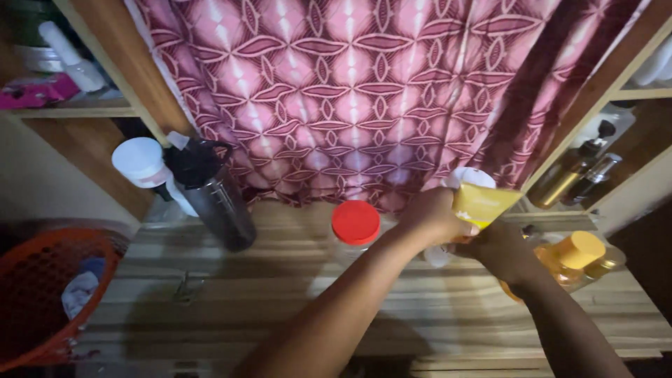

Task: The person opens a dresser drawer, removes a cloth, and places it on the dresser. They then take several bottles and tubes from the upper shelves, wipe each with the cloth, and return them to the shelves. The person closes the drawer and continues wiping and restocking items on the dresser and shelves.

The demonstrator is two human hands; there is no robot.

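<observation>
I saw the left hand (435, 213) clamped on a yellow tube (483, 204) at two o'clock on the table (280, 308), the right hand (500, 248) closed below it, its cap apparently not yet off.

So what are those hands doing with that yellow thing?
A person is standing over a wooden table in front of a patterned pink curtain. Their left hand grips a yellow plastic tube with a white cap, and their right hand meets it just below. Beside them stand a clear jar with a red lid, a dark water bottle and a yellow-capped bottle of amber liquid. An orange basket sits at the left.
</observation>
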